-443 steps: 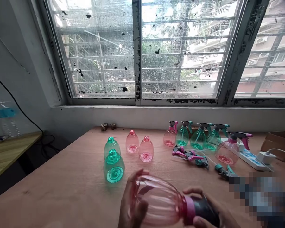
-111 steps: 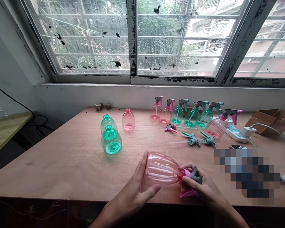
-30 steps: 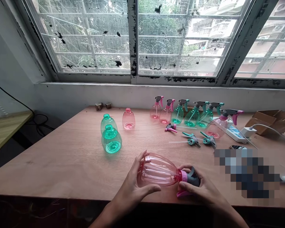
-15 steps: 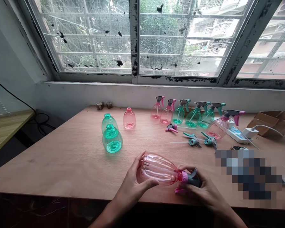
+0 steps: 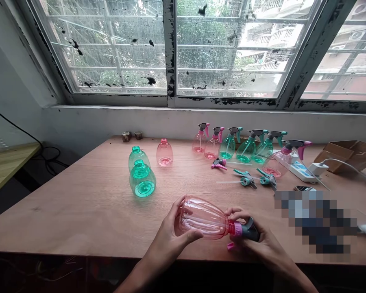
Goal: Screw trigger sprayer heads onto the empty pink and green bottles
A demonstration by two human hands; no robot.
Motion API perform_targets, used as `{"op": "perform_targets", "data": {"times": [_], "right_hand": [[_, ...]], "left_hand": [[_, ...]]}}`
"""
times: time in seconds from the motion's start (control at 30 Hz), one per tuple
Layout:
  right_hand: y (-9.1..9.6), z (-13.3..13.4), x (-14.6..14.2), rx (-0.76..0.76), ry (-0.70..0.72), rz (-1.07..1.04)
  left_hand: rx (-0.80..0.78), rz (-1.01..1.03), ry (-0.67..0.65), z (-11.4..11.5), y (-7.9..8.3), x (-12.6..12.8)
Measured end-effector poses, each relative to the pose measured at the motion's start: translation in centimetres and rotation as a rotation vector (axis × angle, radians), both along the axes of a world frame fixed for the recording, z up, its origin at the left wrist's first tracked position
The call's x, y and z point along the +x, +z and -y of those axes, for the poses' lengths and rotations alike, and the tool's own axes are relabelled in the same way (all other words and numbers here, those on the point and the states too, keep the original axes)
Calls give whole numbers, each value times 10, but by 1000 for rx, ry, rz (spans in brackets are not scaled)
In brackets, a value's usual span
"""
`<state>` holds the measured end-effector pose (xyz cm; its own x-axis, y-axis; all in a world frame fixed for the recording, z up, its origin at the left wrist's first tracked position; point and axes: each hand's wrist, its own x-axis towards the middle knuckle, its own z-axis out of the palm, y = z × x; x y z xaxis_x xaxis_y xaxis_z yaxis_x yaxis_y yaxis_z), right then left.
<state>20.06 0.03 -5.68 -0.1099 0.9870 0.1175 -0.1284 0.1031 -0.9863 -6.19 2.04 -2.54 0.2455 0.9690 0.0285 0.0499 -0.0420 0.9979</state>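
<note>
A clear pink spray bottle [image 5: 203,217] lies sideways above the front of the table, its base to the left. My left hand [image 5: 177,234] is wrapped round the base end, thumb in front. At the neck sits a dark grey spray head [image 5: 249,230] with a pink collar [image 5: 238,228]. My right hand [image 5: 262,240] grips this head, and part of its pink trigger [image 5: 230,246] shows below. Two green open-necked bottles [image 5: 143,181] and one pink open-necked bottle [image 5: 164,154] stand beyond my left hand. Loose spray heads, one pink [image 5: 218,163] and two green [image 5: 245,178], lie farther back.
Several bottles with spray heads, such as a green one [image 5: 247,150] and a pink one [image 5: 276,163], stand along the back. A power strip [image 5: 303,173], a cardboard box [image 5: 347,156] and a blurred-out patch [image 5: 317,219] are at right. Two small blocks [image 5: 126,136] sit back left.
The fingers of my right hand have shifted round the spray head, and its pink trigger has turned and shows less. My left hand keeps its hold. The view has shifted slightly.
</note>
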Motion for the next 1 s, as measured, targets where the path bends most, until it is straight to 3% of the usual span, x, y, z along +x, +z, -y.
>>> {"op": "perform_targets", "data": {"times": [0.1, 0.3, 0.43, 0.6, 0.83, 1.0], "right_hand": [[2, -1, 3, -74, 12, 76], [0, 1, 3, -237, -8, 32], [2, 0, 0, -211, -17, 8], [0, -2, -1, -201, -21, -35], [0, -5, 0, -189, -44, -46], [3, -3, -2, -208, -62, -95]], "left_hand": [[16, -18, 13, 0, -4, -2], [27, 32, -21, -2, -8, -6], [27, 27, -14, -2, -8, -6], [95, 6, -109, 1, -8, -5], [284, -257, -121, 2, -17, -9], [178, -161, -103, 4, -11, -5]]}}
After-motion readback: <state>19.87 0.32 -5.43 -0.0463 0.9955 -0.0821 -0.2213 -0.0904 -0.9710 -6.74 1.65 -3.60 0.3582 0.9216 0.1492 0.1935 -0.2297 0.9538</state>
